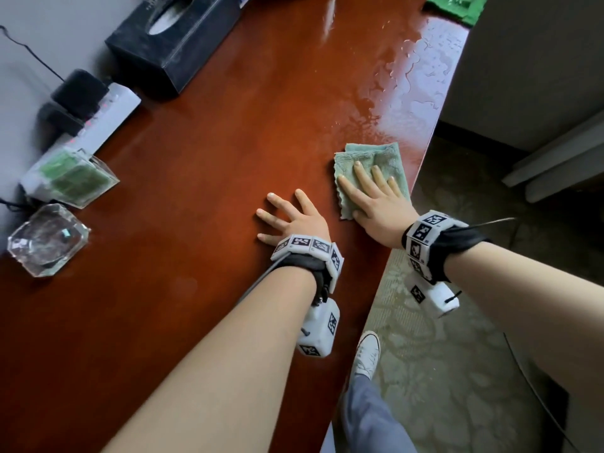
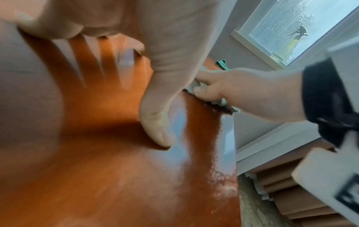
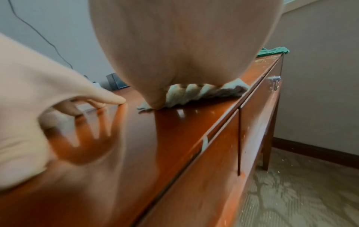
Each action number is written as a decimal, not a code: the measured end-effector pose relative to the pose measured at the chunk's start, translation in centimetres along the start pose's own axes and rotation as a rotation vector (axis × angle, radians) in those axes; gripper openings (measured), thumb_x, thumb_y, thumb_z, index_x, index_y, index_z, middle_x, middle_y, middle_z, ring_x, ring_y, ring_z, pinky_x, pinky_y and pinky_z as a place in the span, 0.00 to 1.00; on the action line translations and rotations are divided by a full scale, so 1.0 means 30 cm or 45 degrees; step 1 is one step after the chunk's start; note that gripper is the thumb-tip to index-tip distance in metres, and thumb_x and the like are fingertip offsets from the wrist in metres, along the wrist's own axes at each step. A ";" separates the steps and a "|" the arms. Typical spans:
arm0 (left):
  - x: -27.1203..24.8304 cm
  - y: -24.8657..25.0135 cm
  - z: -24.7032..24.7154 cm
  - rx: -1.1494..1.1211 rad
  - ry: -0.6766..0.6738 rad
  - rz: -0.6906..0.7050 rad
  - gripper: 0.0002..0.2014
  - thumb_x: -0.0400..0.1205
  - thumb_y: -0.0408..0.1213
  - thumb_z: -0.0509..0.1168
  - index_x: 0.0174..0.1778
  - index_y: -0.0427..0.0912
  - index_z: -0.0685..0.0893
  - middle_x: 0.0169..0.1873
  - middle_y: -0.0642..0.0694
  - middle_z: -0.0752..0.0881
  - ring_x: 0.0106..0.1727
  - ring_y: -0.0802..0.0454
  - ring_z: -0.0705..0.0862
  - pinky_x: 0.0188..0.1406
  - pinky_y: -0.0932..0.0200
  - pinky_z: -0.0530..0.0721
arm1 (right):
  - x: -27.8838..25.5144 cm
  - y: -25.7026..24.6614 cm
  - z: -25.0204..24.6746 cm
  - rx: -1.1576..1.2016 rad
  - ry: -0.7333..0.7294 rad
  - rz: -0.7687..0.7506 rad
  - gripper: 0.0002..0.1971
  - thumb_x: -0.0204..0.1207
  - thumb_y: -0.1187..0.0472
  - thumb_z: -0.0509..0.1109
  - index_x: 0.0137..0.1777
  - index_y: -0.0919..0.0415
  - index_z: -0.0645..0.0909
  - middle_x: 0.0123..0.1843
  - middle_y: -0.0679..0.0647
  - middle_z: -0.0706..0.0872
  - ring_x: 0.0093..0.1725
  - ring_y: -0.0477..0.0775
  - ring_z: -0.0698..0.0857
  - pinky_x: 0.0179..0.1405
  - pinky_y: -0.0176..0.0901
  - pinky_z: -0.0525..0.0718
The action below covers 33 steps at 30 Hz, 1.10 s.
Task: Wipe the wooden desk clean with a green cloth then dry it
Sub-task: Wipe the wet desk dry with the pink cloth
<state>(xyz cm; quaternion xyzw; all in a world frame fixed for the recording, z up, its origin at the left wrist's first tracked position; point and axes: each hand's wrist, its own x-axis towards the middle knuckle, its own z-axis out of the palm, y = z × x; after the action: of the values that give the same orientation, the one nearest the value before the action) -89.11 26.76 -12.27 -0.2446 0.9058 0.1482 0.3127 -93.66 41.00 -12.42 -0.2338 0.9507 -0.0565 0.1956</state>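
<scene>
Right hand (image 1: 376,197): fingers (image 1: 362,176) straight, slightly spread, pressed flat on the pale green cloth (image 1: 389,158); no curl, no pinch. Left hand (image 1: 294,220): fingers (image 1: 277,201) splayed and straight, resting on bare wood just beside the cloth, holding nothing.

Pale green cloth: folded terry pad, near the front edge of the wooden desk (image 1: 202,165). Soft, light, limp; likely bunches if pushed from one corner. Best driven by flat palm pressure at the centre.

Desk surface: glossy, probably slick. Water film and beads (image 1: 415,76) beyond the cloth, toward the far end. Second, darker green cloth (image 1: 457,8) at the far edge, untouched.
</scene>
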 end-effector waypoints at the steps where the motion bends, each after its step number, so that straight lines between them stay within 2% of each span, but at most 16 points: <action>1: -0.023 -0.025 -0.009 0.042 -0.027 0.062 0.60 0.76 0.40 0.77 0.85 0.48 0.32 0.79 0.28 0.26 0.80 0.19 0.32 0.74 0.18 0.50 | -0.034 -0.014 0.012 0.003 -0.025 -0.008 0.36 0.84 0.55 0.57 0.84 0.39 0.38 0.86 0.49 0.34 0.85 0.61 0.37 0.82 0.57 0.39; 4: -0.099 -0.152 -0.026 0.243 -0.037 0.333 0.69 0.64 0.59 0.81 0.85 0.50 0.34 0.82 0.33 0.28 0.84 0.28 0.35 0.82 0.30 0.51 | -0.112 -0.020 0.036 0.009 -0.106 -0.047 0.38 0.83 0.56 0.59 0.84 0.39 0.38 0.86 0.48 0.33 0.85 0.61 0.37 0.82 0.57 0.40; 7: -0.130 -0.314 -0.048 0.348 0.002 0.497 0.65 0.64 0.64 0.79 0.86 0.58 0.38 0.85 0.46 0.32 0.87 0.42 0.39 0.83 0.35 0.53 | -0.127 -0.001 0.017 0.110 -0.136 -0.016 0.38 0.83 0.60 0.60 0.84 0.38 0.43 0.87 0.48 0.36 0.85 0.60 0.38 0.83 0.57 0.40; 10: -0.143 -0.461 -0.052 0.294 0.078 0.389 0.62 0.64 0.67 0.77 0.84 0.67 0.40 0.85 0.54 0.34 0.87 0.46 0.39 0.82 0.29 0.52 | -0.122 -0.034 0.029 0.179 -0.096 0.103 0.35 0.83 0.60 0.59 0.84 0.38 0.46 0.87 0.49 0.38 0.85 0.61 0.39 0.82 0.59 0.40; 13: -0.164 -0.544 -0.005 0.188 0.106 0.298 0.61 0.65 0.70 0.73 0.83 0.69 0.36 0.84 0.56 0.30 0.86 0.46 0.34 0.81 0.27 0.47 | -0.159 -0.136 0.075 0.139 -0.041 0.112 0.34 0.84 0.54 0.58 0.85 0.41 0.44 0.87 0.54 0.38 0.85 0.66 0.39 0.82 0.66 0.43; 16: -0.162 -0.555 0.027 0.163 0.133 0.301 0.59 0.68 0.70 0.71 0.83 0.67 0.34 0.83 0.54 0.28 0.86 0.45 0.32 0.81 0.27 0.44 | -0.257 -0.254 0.149 0.031 -0.013 -0.114 0.36 0.83 0.51 0.59 0.85 0.44 0.44 0.87 0.56 0.40 0.85 0.69 0.42 0.81 0.69 0.46; 18: -0.156 -0.553 0.033 0.146 0.143 0.311 0.59 0.69 0.69 0.72 0.83 0.66 0.34 0.84 0.54 0.28 0.86 0.45 0.33 0.81 0.26 0.44 | -0.331 -0.306 0.205 -0.067 -0.002 -0.290 0.37 0.83 0.49 0.59 0.85 0.44 0.42 0.87 0.54 0.39 0.85 0.66 0.41 0.82 0.66 0.43; 21: -0.160 -0.559 0.035 0.134 0.151 0.316 0.58 0.70 0.68 0.71 0.84 0.65 0.36 0.84 0.53 0.29 0.86 0.45 0.34 0.81 0.27 0.44 | -0.394 -0.277 0.239 -0.144 -0.016 -0.479 0.35 0.84 0.49 0.56 0.85 0.41 0.40 0.87 0.50 0.38 0.85 0.61 0.39 0.82 0.59 0.39; 23: -0.174 -0.562 0.044 0.110 0.160 0.326 0.56 0.72 0.68 0.70 0.85 0.64 0.37 0.84 0.53 0.30 0.86 0.46 0.34 0.82 0.29 0.44 | -0.396 -0.201 0.223 -0.162 -0.036 -0.573 0.32 0.85 0.49 0.53 0.85 0.39 0.42 0.87 0.49 0.41 0.85 0.60 0.42 0.83 0.59 0.42; 24: -0.184 -0.566 0.053 0.105 0.171 0.335 0.54 0.73 0.67 0.69 0.85 0.63 0.37 0.85 0.52 0.31 0.86 0.46 0.35 0.82 0.30 0.44 | -0.389 -0.161 0.208 -0.158 -0.034 -0.561 0.31 0.86 0.51 0.54 0.85 0.39 0.46 0.87 0.49 0.44 0.85 0.62 0.45 0.83 0.62 0.46; 26: -0.205 -0.580 0.074 0.135 0.206 0.364 0.51 0.76 0.68 0.64 0.85 0.60 0.37 0.85 0.50 0.31 0.86 0.45 0.35 0.83 0.31 0.44 | -0.366 -0.100 0.179 -0.065 0.005 -0.377 0.31 0.85 0.55 0.57 0.84 0.38 0.50 0.87 0.51 0.49 0.85 0.65 0.50 0.82 0.67 0.53; 30: -0.243 -0.625 0.114 0.254 0.243 0.433 0.49 0.78 0.72 0.56 0.85 0.57 0.35 0.85 0.48 0.31 0.86 0.45 0.35 0.84 0.35 0.44 | -0.307 -0.159 0.170 0.134 0.073 0.021 0.29 0.86 0.57 0.55 0.84 0.38 0.51 0.87 0.52 0.46 0.85 0.66 0.46 0.82 0.64 0.47; 32: -0.269 -0.650 0.130 0.269 0.236 0.469 0.48 0.79 0.71 0.55 0.86 0.56 0.35 0.85 0.48 0.32 0.86 0.46 0.35 0.84 0.36 0.44 | -0.310 -0.246 0.185 0.190 0.100 0.097 0.28 0.87 0.56 0.54 0.84 0.40 0.53 0.87 0.53 0.46 0.85 0.66 0.45 0.81 0.65 0.45; 33: -0.287 -0.663 0.139 0.266 0.234 0.484 0.47 0.79 0.70 0.54 0.86 0.55 0.36 0.85 0.48 0.32 0.86 0.46 0.36 0.85 0.37 0.44 | -0.326 -0.290 0.199 0.198 0.100 0.071 0.28 0.86 0.56 0.55 0.84 0.41 0.54 0.87 0.54 0.47 0.85 0.66 0.45 0.81 0.65 0.45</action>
<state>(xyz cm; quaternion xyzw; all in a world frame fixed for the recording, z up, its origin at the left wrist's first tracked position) -70.50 14.89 -12.26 -0.0483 0.9706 0.0868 0.2190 -79.64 37.78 -12.80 -0.1890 0.9565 -0.1338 0.1774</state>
